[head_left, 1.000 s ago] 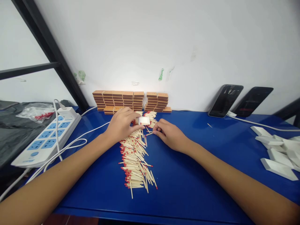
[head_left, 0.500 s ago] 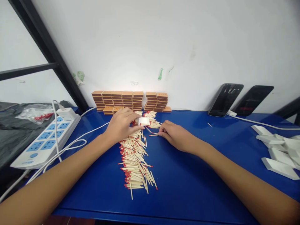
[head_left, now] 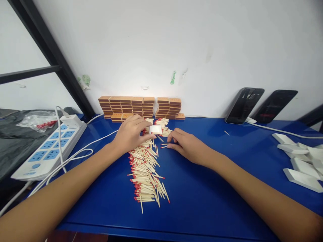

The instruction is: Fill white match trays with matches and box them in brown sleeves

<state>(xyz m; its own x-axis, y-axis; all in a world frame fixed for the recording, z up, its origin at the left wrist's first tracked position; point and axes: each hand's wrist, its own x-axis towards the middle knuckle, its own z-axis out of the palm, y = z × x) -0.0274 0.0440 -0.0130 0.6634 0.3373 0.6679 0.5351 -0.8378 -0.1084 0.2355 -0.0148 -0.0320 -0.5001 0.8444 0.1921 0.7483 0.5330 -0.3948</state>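
My left hand (head_left: 131,133) is closed on a small white matchbox tray (head_left: 155,129), thumb on the near side and fingers on the far side. Beneath and in front of it spreads a long pile of red-headed matches (head_left: 145,168). To the right of the tray, the thumb and fingertips of my right hand (head_left: 186,144) close on a couple of matchsticks (head_left: 164,145), whose red heads point left. A second heap of matches (head_left: 163,123) lies behind the tray, partly covered by it.
Stacked matchboxes (head_left: 127,104) line the wall at the back. At left are a power strip (head_left: 50,148) and loose white cables. Two phones (head_left: 244,106) lean against the wall at right, near a pile of white trays (head_left: 302,168). One stray match (head_left: 226,132) lies on the blue table (head_left: 202,201).
My right hand has shifted slightly left, and a second matchstick now shows beside the first at its fingertips. The left hand keeps the tray in nearly the same place.
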